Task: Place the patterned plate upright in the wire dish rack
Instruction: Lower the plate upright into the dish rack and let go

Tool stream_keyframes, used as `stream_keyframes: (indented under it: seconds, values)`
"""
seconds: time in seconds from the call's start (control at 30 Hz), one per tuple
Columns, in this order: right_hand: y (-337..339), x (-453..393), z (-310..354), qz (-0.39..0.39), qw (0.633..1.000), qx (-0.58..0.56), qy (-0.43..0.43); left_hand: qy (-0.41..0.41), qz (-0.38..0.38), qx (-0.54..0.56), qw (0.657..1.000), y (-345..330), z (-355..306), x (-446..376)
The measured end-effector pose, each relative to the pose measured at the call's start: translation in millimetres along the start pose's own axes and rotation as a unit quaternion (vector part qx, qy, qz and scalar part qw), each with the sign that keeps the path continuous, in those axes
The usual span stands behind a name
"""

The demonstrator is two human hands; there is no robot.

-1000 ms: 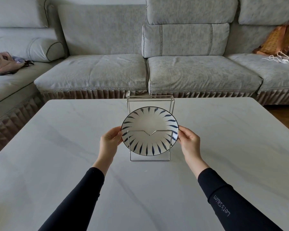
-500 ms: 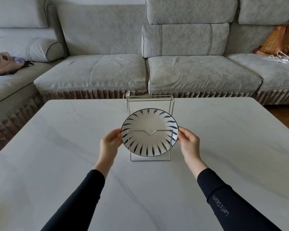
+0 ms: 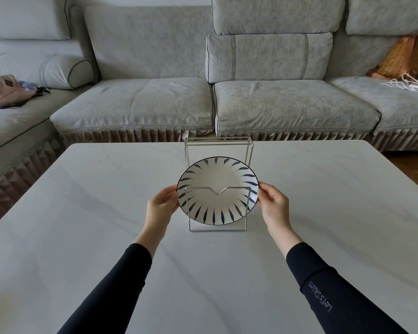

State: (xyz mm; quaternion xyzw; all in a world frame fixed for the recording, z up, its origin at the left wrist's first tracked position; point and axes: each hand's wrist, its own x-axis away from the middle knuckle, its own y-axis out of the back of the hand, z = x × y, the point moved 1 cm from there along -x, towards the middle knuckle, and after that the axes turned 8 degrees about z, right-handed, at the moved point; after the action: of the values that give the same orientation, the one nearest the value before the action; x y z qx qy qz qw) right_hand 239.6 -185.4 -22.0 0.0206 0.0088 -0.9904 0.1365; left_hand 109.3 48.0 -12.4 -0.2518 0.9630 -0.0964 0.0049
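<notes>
Head view: your fingers (image 3: 173,192) pinch the patterned plate (image 3: 217,186) at nine o'clock, left hand (image 3: 160,205), and three o'clock, right hand (image 3: 273,203), steadying it upright behind the wire dish rack (image 3: 217,209)'s front bar on the tabletop (image 3: 82,213).

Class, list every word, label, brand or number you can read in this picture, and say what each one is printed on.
"Letssium", as best it reads: pale letters running along the black right sleeve.
Blue-and-white patterned plate, wire dish rack, grey marble-look table, orange bag on the sofa: no readable text.
</notes>
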Motion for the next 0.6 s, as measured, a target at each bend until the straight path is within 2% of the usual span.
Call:
stream_keyframes:
  seconds: [0.2,0.4,0.6]
  values:
    - [-1,5,8,0.013,1.000,0.009,-0.016,0.022,0.001,-0.023,0.999,-1,-8,5]
    - [6,18,18,0.001,0.999,0.026,-0.032,0.051,-0.056,-0.127,0.989,1,-11,18]
    - [14,33,19,-0.002,0.998,0.032,-0.060,0.060,-0.067,-0.128,0.988,4,-17,39]
